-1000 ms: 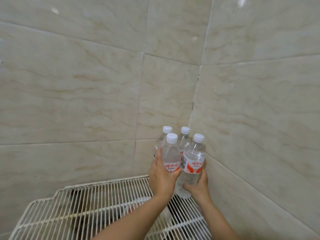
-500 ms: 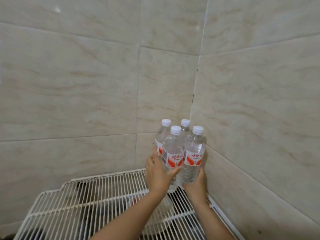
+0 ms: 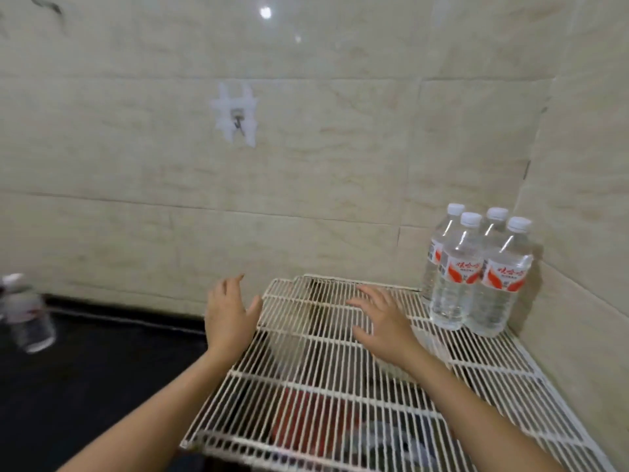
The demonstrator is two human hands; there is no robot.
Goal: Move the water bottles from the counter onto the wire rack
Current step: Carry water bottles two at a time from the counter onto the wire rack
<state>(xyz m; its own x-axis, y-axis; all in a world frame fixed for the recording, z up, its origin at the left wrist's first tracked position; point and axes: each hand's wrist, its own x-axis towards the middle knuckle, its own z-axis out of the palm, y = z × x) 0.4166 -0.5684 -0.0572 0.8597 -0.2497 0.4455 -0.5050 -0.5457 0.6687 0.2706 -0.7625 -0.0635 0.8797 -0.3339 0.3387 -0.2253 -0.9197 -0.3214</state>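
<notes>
Four water bottles (image 3: 460, 277) stand clustered in the wire rack (image 3: 323, 386) at its far right corner. Both grips slack, holding nothing: left hand (image 3: 229, 313) upright beside the rack's left edge, right hand (image 3: 384, 325) palm-down over the wires.

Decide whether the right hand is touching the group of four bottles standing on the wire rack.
Apart. The head view shows a strip of bare wire rack between the right hand and the bottles.

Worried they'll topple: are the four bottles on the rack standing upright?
Upright: all four bottles stand on their bases in the far right corner of the rack, caps up.
</notes>
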